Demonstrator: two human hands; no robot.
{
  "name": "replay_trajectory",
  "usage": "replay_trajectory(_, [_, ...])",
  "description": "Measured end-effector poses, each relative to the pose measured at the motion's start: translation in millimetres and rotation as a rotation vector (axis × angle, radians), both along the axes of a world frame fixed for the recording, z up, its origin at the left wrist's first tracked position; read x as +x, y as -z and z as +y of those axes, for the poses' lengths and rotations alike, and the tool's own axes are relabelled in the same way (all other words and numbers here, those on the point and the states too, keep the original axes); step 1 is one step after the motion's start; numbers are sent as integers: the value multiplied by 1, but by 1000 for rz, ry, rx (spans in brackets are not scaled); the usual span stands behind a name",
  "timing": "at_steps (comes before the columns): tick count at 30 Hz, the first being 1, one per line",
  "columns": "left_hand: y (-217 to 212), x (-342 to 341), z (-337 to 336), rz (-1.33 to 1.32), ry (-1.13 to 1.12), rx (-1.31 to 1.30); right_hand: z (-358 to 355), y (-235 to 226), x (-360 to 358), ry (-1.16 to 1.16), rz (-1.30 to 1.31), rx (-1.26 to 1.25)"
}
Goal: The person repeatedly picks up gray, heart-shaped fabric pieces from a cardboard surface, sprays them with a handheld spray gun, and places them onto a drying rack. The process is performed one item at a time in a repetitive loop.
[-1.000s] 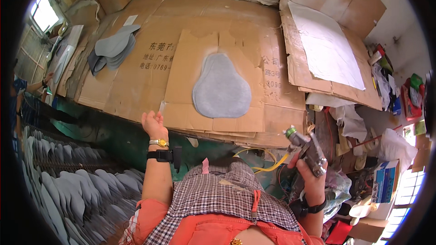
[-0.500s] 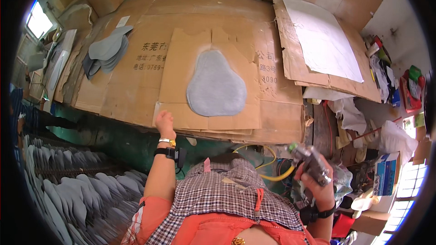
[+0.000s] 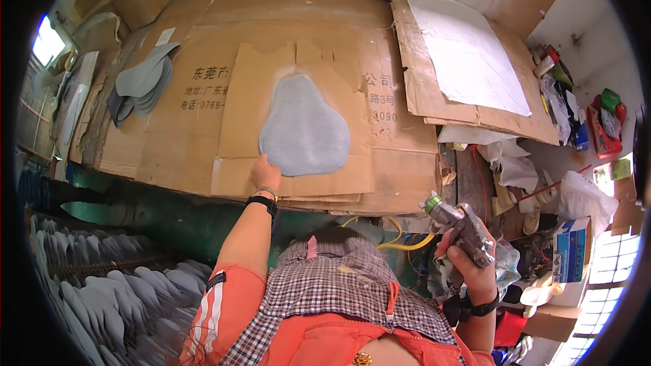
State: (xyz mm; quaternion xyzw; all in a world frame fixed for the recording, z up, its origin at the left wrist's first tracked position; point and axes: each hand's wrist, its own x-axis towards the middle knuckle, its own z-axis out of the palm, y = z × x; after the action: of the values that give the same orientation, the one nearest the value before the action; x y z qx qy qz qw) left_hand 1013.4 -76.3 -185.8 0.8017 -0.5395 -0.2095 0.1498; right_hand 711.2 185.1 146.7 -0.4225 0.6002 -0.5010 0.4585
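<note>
Left hand fingertips touch lower-left edge of grey pear-shaped foam piece on cardboard sheet, not gripping; pinch edge cleanly, lift flat; right hand clamped round metal spray gun, nozzle aimed away.

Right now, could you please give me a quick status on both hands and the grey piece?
Left hand at the lower-left edge of the grey pear-shaped piece. Right hand gripping the spray gun, off to the side. Piece flat on cardboard, nothing on it.
</note>
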Motion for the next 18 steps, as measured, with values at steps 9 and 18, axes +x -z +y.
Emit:
replay_trajectory(9, [-7,-14,-3,-77,-40,-35,29,-6,-25,-21,27,134])
replay_trajectory(18, [10,-13,-16,825,-415,-162,6,7,-35,32,-18,-5])
